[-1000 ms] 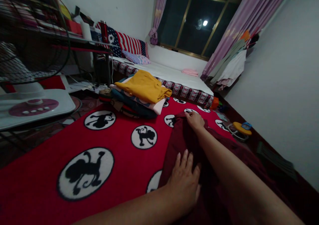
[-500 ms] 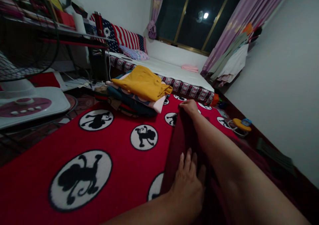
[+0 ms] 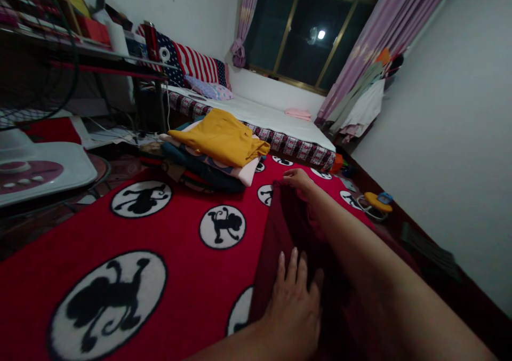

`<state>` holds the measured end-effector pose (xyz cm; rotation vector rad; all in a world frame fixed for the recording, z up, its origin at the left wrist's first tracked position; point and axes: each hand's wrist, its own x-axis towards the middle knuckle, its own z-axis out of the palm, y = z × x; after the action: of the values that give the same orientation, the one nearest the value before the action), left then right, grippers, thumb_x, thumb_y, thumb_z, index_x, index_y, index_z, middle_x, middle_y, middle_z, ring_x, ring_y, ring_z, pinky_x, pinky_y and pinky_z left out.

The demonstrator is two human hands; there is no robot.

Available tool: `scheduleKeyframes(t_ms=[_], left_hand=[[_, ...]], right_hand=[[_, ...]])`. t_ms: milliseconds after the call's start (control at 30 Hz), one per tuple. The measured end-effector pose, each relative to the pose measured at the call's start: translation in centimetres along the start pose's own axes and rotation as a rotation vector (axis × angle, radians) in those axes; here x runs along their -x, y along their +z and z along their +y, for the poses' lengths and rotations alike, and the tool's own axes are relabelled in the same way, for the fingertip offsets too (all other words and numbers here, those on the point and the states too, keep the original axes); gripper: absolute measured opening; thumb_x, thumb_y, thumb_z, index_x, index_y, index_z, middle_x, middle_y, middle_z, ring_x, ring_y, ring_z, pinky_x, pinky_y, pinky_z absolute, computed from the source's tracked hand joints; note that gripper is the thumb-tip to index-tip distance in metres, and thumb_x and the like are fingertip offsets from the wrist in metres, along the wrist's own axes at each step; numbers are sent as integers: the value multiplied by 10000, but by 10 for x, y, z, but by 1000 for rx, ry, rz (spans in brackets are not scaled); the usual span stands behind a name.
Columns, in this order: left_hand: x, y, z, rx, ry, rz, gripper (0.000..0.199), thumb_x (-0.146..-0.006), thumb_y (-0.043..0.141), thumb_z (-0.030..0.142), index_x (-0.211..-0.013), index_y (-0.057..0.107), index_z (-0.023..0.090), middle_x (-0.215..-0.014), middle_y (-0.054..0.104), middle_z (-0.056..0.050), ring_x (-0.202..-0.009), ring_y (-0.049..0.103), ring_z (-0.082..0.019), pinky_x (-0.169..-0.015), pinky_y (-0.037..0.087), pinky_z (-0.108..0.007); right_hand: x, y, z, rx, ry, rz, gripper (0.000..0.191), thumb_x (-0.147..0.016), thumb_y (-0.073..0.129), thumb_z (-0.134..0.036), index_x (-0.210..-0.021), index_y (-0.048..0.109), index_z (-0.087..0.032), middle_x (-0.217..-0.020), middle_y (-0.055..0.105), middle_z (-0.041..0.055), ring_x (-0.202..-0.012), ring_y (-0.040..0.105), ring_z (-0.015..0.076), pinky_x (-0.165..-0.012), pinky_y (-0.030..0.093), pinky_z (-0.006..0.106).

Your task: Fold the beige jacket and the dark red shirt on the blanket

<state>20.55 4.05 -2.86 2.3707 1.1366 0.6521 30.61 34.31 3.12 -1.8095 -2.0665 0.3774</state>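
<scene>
A dark maroon garment [image 3: 270,243] is spread lengthwise on a red blanket [image 3: 176,291] printed with black figures in white circles. My left hand [image 3: 294,302] rests on its near part, fingers stretched and spread. Farther off, my right hand [image 3: 299,179] pinches the garment's bunched far end between thumb and fingers. My right forearm and the shadow hide much of the garment's right side. Beyond, to the left of my right hand, lies a stack of folded clothes with a mustard-yellow garment [image 3: 224,137] on top.
A low bed [image 3: 260,110] with a patterned side stands at the back under the window. On the left are a fan base [image 3: 48,169] and a cluttered desk. A yellow round object [image 3: 378,202] lies to the right, and clothes [image 3: 364,107] hang by the right wall.
The view has shifted slightly, moving the scene left. My right hand stays at the garment's far end, where the cloth now looks more bunched. My left hand stays flat on it.
</scene>
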Motion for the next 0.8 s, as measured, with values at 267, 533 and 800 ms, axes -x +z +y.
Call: scheduleKeyframes(t_ms=[267,533,800], left_hand=[[-1,0,-1,-32,13,2,567,-956,400,390,-1472,333,165,-1545,214,-230,-1438,77,-375,-1142,159,-617],[-1,5,-4,-15,11,3,563,-949,412,401,-1465,348,185,-1545,213,-227,-1440,78,-374,-1139,142,-629],[-2,2,1,-90,-72,38,609,-951,365,467,-1476,331,160,-1567,185,-179,-1460,74,-310,-1167,96,-590]], right_hand=[[18,2,2,100,-21,26,625,-717,626,-76,-1325,554,-200,-1217,661,83,-1044,629,179,-848,463,239],[15,6,6,153,28,142,255,-784,581,-165,-997,720,-143,-998,728,109,-963,653,218,-833,470,291],[55,-1,-8,55,-82,163,382,-862,562,-244,-1219,609,-117,-1231,645,125,-1110,607,183,-952,447,281]])
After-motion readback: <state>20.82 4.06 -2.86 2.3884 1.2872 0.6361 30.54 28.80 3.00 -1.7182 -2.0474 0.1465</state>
